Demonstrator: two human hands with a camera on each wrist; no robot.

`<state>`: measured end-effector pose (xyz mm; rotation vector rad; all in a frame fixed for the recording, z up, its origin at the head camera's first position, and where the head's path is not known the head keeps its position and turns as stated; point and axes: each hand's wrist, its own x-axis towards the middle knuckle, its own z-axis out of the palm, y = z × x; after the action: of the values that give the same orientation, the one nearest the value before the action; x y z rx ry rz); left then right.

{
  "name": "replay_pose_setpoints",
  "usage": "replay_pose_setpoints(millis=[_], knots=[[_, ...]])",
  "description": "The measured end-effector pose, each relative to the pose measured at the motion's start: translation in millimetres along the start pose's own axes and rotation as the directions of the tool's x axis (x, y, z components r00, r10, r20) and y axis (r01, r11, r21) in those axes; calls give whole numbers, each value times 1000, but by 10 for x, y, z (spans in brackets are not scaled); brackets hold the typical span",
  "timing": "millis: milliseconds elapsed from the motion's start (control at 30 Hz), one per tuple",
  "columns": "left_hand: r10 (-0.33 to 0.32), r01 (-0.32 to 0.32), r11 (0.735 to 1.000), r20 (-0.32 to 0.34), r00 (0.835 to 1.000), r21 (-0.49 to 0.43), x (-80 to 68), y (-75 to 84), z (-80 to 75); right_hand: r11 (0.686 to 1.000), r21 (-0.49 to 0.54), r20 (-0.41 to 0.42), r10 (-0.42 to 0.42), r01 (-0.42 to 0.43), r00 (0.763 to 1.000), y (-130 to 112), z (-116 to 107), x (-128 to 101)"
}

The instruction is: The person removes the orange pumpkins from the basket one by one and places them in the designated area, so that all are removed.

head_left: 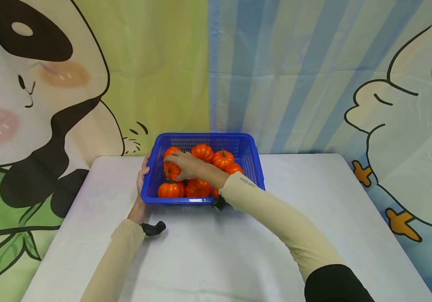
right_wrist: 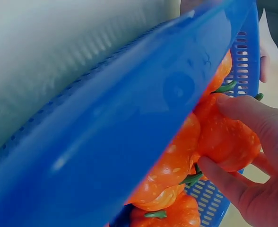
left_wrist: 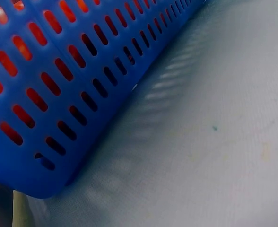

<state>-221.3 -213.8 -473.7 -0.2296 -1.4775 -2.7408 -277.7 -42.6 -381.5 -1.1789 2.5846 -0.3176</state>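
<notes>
A blue plastic basket (head_left: 205, 201) with slotted walls holds several small orange pumpkins (head_left: 171, 190) with green stems. My right hand (head_left: 187, 164) reaches into its left part. In the right wrist view, the thumb and fingers of that hand (right_wrist: 271, 142) grip one glossy pumpkin (right_wrist: 224, 137) from opposite sides, among the others. My left hand (head_left: 142, 184) lies along the outside of the basket's left wall, its fingers touching near the rim. Only the basket's slotted front wall (left_wrist: 58, 90) fills the left wrist view, with orange showing through; the left fingers are outside that view.
The basket stands on a white-covered table (head_left: 295, 180) near its back edge. Behind the table hangs a printed curtain (head_left: 178, 63) with cartoon animals. A black wrist camera mount (head_left: 153, 228) sticks out from the left wrist, beside the basket's front left corner.
</notes>
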Motion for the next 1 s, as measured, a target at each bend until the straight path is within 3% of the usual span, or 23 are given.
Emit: replay_pose_setpoints(millis=[400, 700, 1000], knots=[[3, -2, 1000, 23, 1000, -19, 11, -16, -26, 979, 201, -153, 44, -12, 987, 110, -126, -137], [26, -27, 999, 32, 999, 45, 1, -1, -25, 977, 214, -197, 49, -5, 979, 166, -126, -237], [7, -8, 998, 21, 1000, 69, -6, 13, -31, 963, 266, -350, 52, 45, 935, 162, -31, -665]])
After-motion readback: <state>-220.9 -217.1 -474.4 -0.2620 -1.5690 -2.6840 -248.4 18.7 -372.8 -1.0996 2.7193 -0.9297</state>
